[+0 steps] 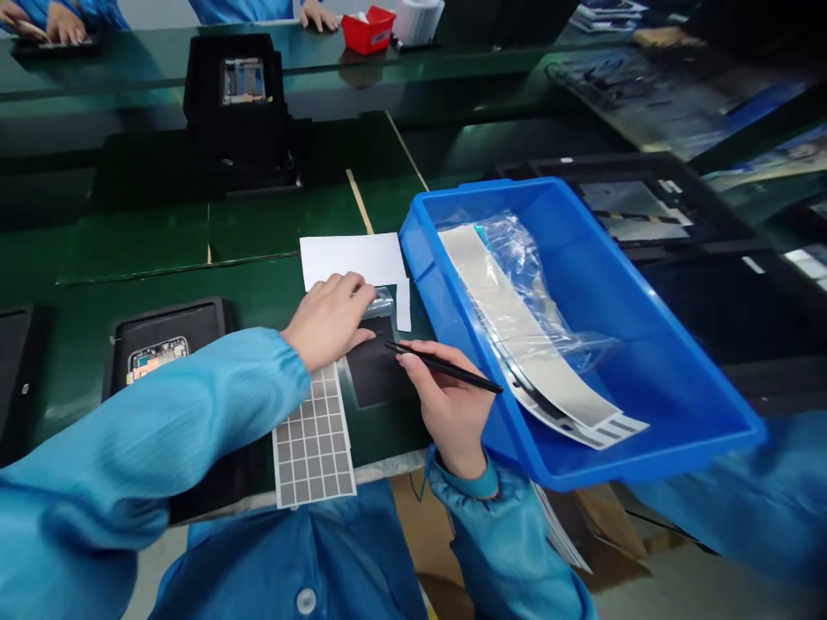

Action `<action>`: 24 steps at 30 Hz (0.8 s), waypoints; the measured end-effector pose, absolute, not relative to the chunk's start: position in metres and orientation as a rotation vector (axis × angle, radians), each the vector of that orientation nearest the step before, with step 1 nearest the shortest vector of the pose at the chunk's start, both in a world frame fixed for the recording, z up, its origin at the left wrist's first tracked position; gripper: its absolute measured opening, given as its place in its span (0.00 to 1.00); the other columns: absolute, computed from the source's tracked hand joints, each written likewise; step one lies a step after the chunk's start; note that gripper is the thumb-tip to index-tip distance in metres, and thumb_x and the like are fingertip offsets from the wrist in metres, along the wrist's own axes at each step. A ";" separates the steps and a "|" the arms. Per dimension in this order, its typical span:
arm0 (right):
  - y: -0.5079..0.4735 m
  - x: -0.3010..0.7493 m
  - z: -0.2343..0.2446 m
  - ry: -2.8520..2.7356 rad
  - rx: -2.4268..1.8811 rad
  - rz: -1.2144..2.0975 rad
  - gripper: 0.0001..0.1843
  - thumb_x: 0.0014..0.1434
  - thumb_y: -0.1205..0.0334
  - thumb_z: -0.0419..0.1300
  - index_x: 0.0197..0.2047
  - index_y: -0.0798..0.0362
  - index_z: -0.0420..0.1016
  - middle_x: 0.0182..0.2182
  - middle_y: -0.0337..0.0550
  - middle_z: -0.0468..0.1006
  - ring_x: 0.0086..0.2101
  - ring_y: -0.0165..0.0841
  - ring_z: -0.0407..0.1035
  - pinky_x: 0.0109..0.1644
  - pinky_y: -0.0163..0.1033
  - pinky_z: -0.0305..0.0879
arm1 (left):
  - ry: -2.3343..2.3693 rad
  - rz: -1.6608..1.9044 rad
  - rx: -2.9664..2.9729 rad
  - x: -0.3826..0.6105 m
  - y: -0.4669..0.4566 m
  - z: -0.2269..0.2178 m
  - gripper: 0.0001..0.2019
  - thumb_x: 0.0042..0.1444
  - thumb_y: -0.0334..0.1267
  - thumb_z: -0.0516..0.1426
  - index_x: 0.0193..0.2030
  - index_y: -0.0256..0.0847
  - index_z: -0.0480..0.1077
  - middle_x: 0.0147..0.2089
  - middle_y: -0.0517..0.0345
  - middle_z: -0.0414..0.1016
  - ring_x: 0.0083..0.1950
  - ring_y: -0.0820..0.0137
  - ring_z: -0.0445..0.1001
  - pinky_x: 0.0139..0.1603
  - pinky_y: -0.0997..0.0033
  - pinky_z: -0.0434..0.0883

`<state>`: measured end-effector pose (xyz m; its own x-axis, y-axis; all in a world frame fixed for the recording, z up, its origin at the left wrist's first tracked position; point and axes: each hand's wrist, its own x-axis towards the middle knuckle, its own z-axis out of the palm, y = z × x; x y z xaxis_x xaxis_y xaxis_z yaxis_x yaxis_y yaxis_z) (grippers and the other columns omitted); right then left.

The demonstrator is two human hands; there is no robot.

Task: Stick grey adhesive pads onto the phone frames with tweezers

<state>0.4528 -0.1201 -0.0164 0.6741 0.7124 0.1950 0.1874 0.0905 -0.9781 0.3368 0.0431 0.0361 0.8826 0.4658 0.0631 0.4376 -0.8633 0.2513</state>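
Note:
My left hand (329, 320) rests with its fingers together on a crinkled clear film (381, 301), at the top edge of a black sheet (375, 366). I cannot tell whether it grips the film. My right hand (449, 405) holds black tweezers (445, 368), their tips close to the black sheet and apart from it. A grey gridded sheet (314, 439) lies below my left wrist, and a white paper (352, 263) lies beyond my left hand.
A blue plastic tray (581, 327) to the right holds long grey-backed strips (523, 327) and plastic wrap. Black fixtures with phone parts (158, 357) stand on the green bench (142, 250). A co-worker's hands (65, 24) and a red box (368, 30) are at the far side.

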 end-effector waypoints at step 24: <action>-0.112 0.453 -0.013 -0.970 -1.435 0.227 0.07 0.59 0.66 0.67 0.42 0.47 0.80 0.41 0.44 0.85 0.44 0.41 0.80 0.52 0.51 0.78 | 0.468 0.253 2.650 0.324 0.038 0.030 0.17 0.70 0.45 0.51 0.44 0.44 0.80 0.43 0.57 0.84 0.44 0.65 0.81 0.43 0.68 0.73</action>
